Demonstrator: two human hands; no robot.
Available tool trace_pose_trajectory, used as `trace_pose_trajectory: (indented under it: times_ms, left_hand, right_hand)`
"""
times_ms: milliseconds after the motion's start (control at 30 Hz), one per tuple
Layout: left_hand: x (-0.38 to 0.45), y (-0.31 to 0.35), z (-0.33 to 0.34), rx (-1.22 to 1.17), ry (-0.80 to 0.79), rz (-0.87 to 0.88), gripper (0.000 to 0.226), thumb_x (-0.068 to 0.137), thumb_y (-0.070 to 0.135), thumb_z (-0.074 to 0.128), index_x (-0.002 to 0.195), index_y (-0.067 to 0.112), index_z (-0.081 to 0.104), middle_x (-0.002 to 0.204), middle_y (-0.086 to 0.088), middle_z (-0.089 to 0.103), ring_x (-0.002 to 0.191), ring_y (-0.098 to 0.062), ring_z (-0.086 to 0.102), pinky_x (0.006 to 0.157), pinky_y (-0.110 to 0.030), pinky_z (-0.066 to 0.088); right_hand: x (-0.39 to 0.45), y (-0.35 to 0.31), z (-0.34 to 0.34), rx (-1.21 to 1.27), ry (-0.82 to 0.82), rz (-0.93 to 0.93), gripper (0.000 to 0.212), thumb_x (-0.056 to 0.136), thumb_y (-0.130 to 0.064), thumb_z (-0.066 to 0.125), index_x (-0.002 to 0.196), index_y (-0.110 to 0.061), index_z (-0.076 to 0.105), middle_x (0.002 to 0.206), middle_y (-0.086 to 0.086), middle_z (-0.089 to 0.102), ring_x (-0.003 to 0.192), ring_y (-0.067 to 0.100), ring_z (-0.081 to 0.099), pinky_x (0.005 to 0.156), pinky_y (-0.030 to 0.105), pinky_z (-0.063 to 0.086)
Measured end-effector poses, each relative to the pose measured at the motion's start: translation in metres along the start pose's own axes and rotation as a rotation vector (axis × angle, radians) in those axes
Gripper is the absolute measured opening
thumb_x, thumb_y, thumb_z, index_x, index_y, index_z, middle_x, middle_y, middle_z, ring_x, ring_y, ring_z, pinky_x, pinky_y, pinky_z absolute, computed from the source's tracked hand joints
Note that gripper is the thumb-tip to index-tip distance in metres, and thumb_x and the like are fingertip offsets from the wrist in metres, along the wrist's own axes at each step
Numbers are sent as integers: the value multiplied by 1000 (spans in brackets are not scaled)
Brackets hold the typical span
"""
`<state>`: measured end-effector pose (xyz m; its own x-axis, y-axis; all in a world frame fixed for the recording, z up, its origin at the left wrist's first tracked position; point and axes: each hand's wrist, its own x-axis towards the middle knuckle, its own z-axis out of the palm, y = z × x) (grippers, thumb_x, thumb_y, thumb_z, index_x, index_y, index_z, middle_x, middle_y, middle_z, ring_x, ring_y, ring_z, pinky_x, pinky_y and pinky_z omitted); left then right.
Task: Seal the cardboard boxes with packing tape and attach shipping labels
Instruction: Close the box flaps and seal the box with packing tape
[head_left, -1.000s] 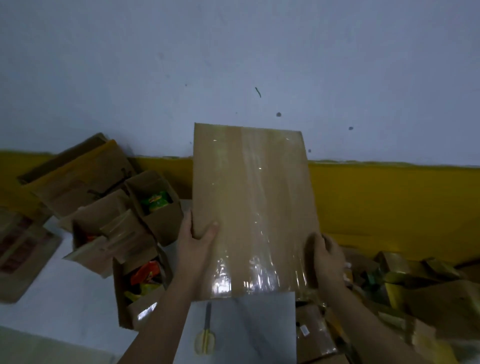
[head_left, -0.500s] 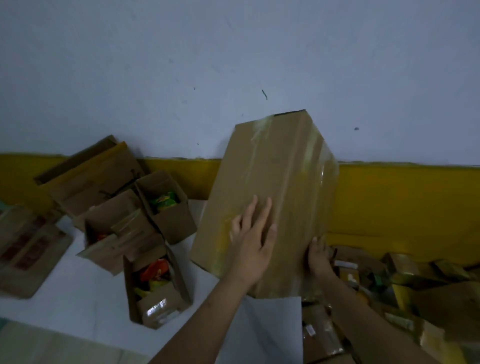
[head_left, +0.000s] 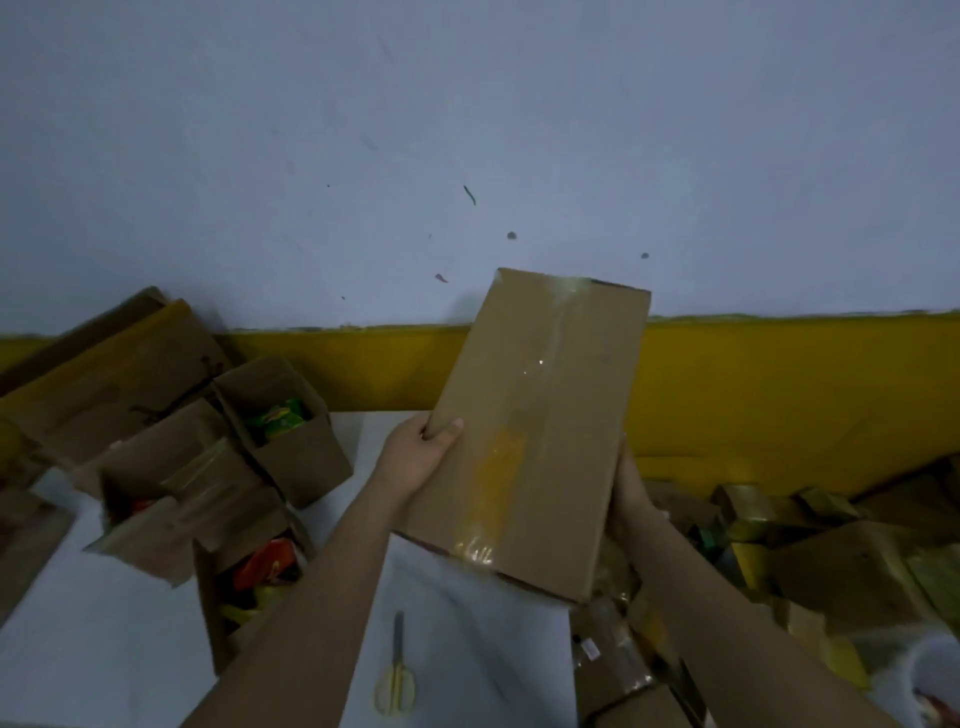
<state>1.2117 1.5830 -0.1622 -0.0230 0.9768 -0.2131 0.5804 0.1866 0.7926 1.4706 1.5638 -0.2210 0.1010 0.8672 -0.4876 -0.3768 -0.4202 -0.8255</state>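
I hold a closed brown cardboard box (head_left: 535, 431) up off the white table, tilted to the right. A strip of clear tape runs shiny down its facing side. My left hand (head_left: 418, 457) grips its left edge, thumb on the front and fingers behind. My right hand (head_left: 626, 493) holds the right edge, mostly hidden behind the box. Yellow-handled scissors (head_left: 396, 675) lie on the table (head_left: 104, 649) below the box.
Several open cardboard boxes (head_left: 280, 431) with colourful packets stand at the left, flat cardboard (head_left: 104, 364) leaning behind them. A heap of small boxes and packets (head_left: 831, 561) fills the right side. A grey wall with a yellow band is straight ahead.
The box has been turned in my hands, showing another face. My left hand went from flat on the front to gripping the left edge.
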Motion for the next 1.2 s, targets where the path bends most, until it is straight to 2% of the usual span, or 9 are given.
trace_pose_trajectory:
  times_ms: [133,267,333,467,600,767,867,1067,1200]
  left_hand:
    - [-21,13,-13,-81,-52,131,38,100,45,54,134,31,63,118,11,71,97,-4,69,87,-31,59]
    - [-33,26,-23,-212,-95,87,52,100,54,47,150,38,41,143,18,48,124,-6,53,101,-26,45]
    - [-33,22,-14,-83,-147,80,53,100,60,40,151,46,35,158,19,32,144,-10,33,118,-37,28]
    - [-31,-2,26,114,-282,183,51,99,67,29,149,61,20,166,20,-1,154,-12,-1,124,-50,7]
    - [-16,-37,52,429,-202,161,74,96,69,36,157,45,1,166,10,-17,153,-25,-15,122,-51,6]
    - [-4,-91,23,309,-53,-353,117,78,81,55,160,13,6,163,-19,17,146,-40,28,115,-52,33]
    - [-6,-103,20,11,-123,-417,91,80,74,61,145,12,45,137,-12,58,112,-28,60,96,-40,49]
    - [-8,-108,24,-106,-73,-339,69,89,62,59,139,15,53,132,-8,63,104,-23,60,90,-31,45]
    - [-6,-114,20,-39,-10,-366,64,97,64,43,140,17,52,133,-10,61,114,-29,59,94,-36,43]
  right_hand:
    - [-1,19,-7,71,-42,87,39,106,-28,35,83,-7,57,63,6,65,52,18,63,49,26,53]
    - [4,32,-5,-127,-10,250,29,106,-13,35,93,-7,59,100,27,62,79,26,58,71,39,50]
    - [17,31,-14,-155,67,355,39,108,-21,32,101,7,59,86,21,56,79,32,51,75,45,53]
    - [28,16,-24,-221,114,365,60,99,-62,36,114,-7,52,82,10,47,67,26,46,57,39,45]
    - [29,10,-9,-301,117,283,90,87,-81,27,135,-10,54,118,14,64,104,34,62,92,47,52]
    - [9,15,-23,-388,197,153,106,72,-93,37,151,-22,35,146,7,48,127,36,50,106,53,44]
    - [5,29,-34,-525,256,76,97,82,-77,50,156,-21,21,152,8,41,131,37,46,106,53,44]
    - [17,32,-36,-581,237,21,89,85,-72,50,153,-19,29,146,8,48,125,36,52,104,54,45]
    - [29,24,-20,-683,218,-37,72,96,-58,44,150,-12,35,142,11,51,126,35,50,96,34,40]
